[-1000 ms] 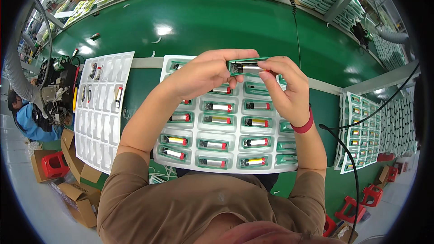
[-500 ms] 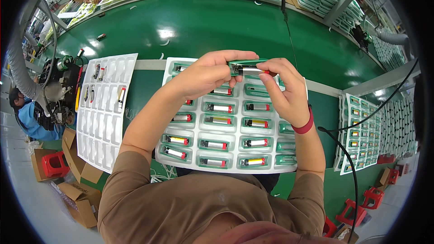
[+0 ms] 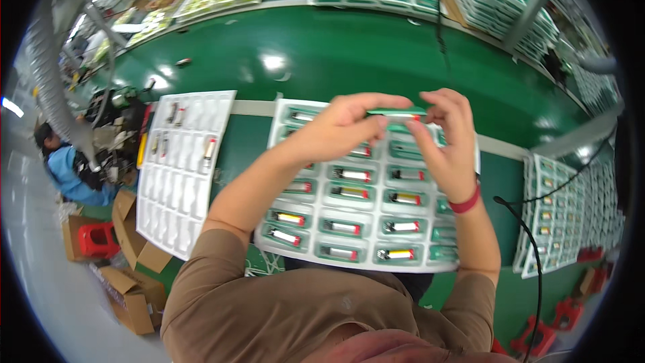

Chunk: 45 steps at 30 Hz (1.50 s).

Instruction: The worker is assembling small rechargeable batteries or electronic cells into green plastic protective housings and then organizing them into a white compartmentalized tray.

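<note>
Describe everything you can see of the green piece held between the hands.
The green piece is a slim, plastic-looking shell with a pale strip along its near side and red at its right end. It is held up over the white tray, lying crosswise and seen nearly edge-on. The left hand grips its left end; the right hand is at the red end, contact unclear. Blur hides finer detail.
</note>
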Available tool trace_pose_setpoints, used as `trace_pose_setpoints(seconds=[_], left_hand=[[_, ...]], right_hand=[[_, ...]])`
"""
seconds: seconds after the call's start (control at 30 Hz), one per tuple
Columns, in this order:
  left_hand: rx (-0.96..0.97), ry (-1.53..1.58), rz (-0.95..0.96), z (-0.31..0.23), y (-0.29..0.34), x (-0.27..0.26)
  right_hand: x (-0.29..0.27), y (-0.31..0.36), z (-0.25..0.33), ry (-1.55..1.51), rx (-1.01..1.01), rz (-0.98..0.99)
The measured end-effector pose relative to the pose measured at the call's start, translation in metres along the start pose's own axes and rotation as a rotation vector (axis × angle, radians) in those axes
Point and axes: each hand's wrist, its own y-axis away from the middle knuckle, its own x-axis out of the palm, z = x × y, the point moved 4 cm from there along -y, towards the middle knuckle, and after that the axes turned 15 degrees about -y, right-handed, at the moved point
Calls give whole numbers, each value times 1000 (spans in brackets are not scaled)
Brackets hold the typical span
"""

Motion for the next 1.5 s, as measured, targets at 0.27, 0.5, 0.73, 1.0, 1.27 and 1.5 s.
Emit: trace_pose_setpoints(seconds=[0.27,0.5,0.73,1.0,1.27,1.5], left_hand=[[262,-683,-154,-17,6,-10],[441,-838,-240,-29,9,-4],[430,-661,-236,-33,11,-2],[612,-697,-315,-33,13,5],[567,-609,-252,-43,13,-5],[328,87,61,-26,24,-17]], right_hand=[[0,-1,8,67,-3,264],[5,3,16,391,-262,302],[3,3,24,205,-269,198],[1,7,29,132,-385,112],[2,3,35,149,-227,156],[1,13,23,-488,142,217]])
